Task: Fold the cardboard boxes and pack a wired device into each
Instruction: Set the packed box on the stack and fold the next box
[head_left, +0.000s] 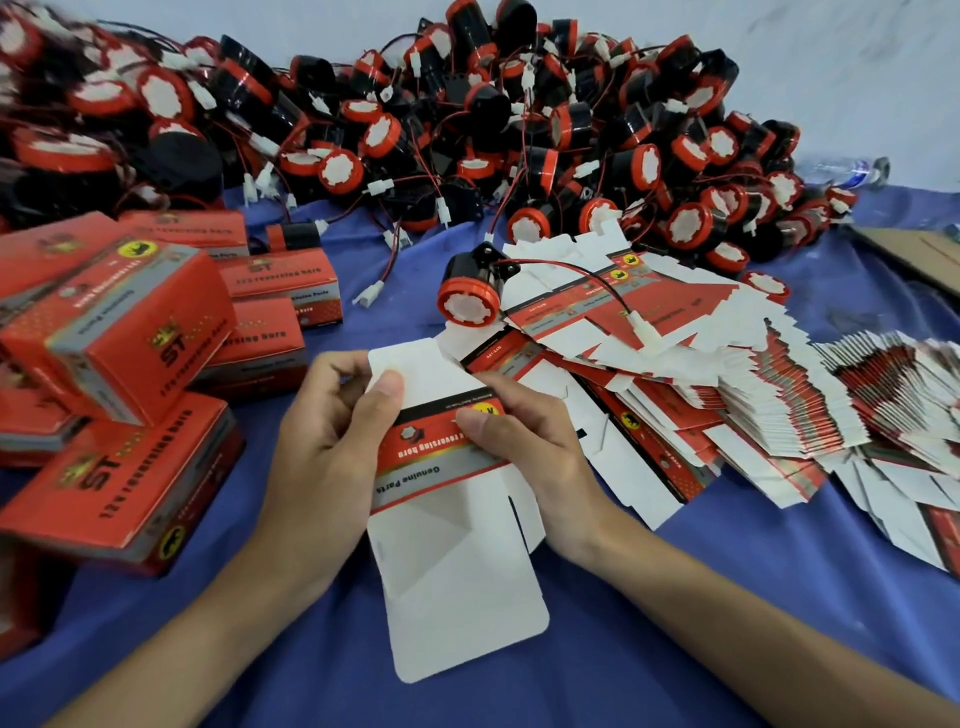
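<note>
Counter (675, 623), blue-covered; heap of wired devices (467, 130) piled along the far edge, left part blurred; folded boxes (119, 332) stacked at left; flat blanks (753, 415) fanned at right, one wired device (470, 293) laid on them; unfolded box (452, 545) held above counter centre, long axis near-to-far, print upside down, partly hidden by thumbs; left grip (322, 441) and right grip (535, 457) pinched on its printed band.

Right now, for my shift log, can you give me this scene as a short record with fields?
left hand: grips blank, thumb on its upper flap
right hand: pinches blank at red band
blank: flat, not yet folded
horn: lies on stack of blanks, wire trailing right
boxes: folded, piled at left
pile of horns: at the back
</note>
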